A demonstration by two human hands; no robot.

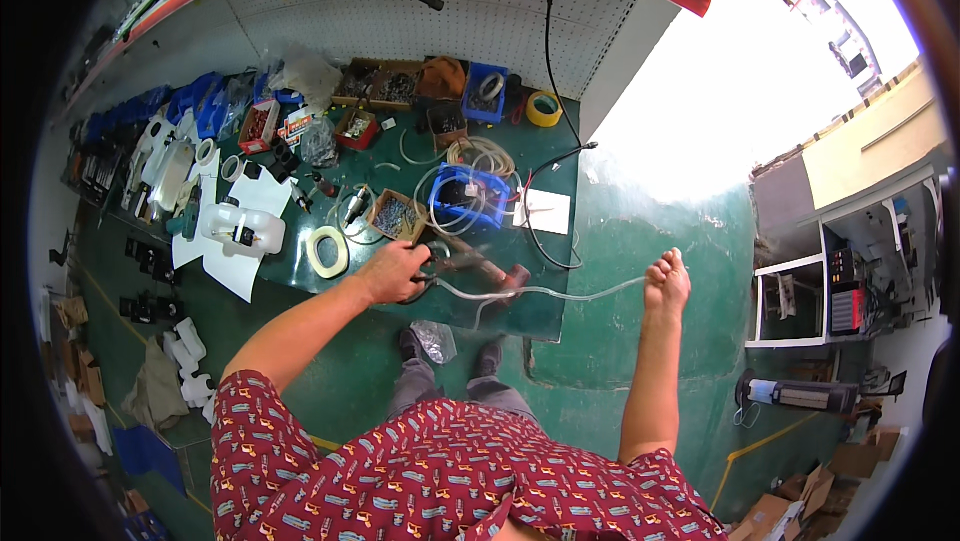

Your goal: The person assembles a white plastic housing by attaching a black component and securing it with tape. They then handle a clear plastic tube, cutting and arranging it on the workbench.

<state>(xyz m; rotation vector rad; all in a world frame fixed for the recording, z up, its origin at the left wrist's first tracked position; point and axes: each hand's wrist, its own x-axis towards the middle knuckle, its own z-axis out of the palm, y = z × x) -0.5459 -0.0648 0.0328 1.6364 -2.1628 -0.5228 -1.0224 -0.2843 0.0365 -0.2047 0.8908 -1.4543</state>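
A length of clear flexible tube (565, 295) stretches across the front of the bench between my two hands. Out to the right, past the bench's edge, my right hand (667, 283) is closed round one end of it. My left hand (393, 273), at the bench's front edge, grips a dark tool with a looped shape (437, 251), perhaps scissors; the fingers hide much of it. The tube passes beside this tool. Beyond my left hand is a small cardboard box of metal screws (396, 216). A reddish-brown, hammer-like object (512, 279) lies just behind the tube.
Coiled clear tubing (485, 156) lies by a blue bin (470, 181). To the left are a tape roll (327, 252) and a white plastic tank (243, 228). A black cable (548, 61) hangs down onto the bench's right side. A white cabinet frame (790, 306) stands at right.
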